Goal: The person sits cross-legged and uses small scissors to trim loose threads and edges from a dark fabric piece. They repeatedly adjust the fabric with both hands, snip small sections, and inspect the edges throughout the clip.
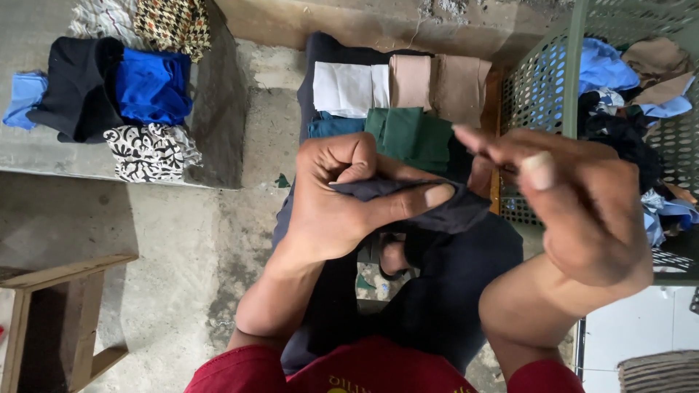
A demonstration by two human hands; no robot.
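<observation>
My left hand (342, 196) is closed on a dark navy cloth (451, 284), pinching its upper edge between thumb and fingers. The cloth hangs down over my lap. My right hand (575, 204) is raised beside it at the right, fingers loosely spread and slightly blurred, with its fingertips near the cloth's corner; nothing is clearly in its grip. Behind the hands lies a dark board (320, 54) with folded pieces on it: white (346, 89), beige (437, 84), green (411, 135) and teal (331, 126).
A green perforated basket (542, 87) full of mixed clothes stands at the right. A concrete ledge (218, 124) at the left holds black, blue, patterned and light blue folded clothes. A wooden stool (58, 320) is at the lower left.
</observation>
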